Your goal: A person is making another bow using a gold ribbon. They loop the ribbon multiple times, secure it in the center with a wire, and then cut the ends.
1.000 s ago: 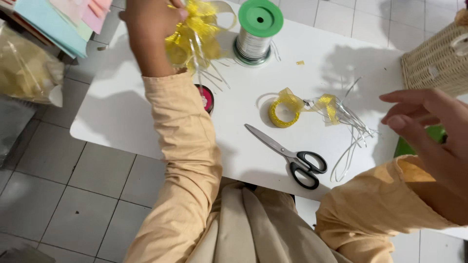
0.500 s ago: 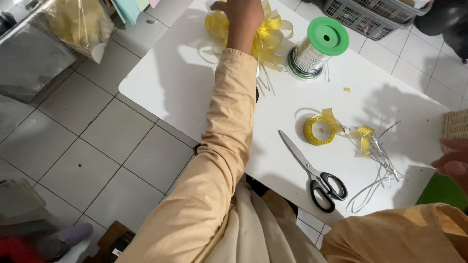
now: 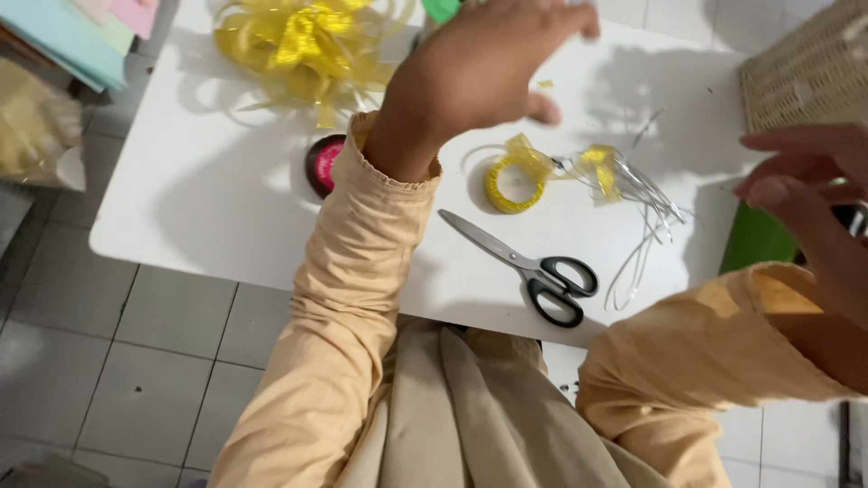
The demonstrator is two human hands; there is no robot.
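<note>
A finished-looking yellow ribbon bow [image 3: 303, 45] lies on the white table [image 3: 181, 208], up-left of the scissors [image 3: 533, 267]. Both hands hover empty: left hand [image 3: 479, 68] spread, right hand [image 3: 805, 176] loose (ribbon roll [image 3: 514, 183] and wires [image 3: 646, 203] untouched).

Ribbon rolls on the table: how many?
2: a yellow roll beside the scissors, and a pink roll partly hidden behind the left sleeve. Others may be hidden.

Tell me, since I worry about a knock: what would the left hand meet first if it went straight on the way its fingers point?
Probably the green spool at the table's far edge, just past the left hand; height above the table is unclear.
</note>
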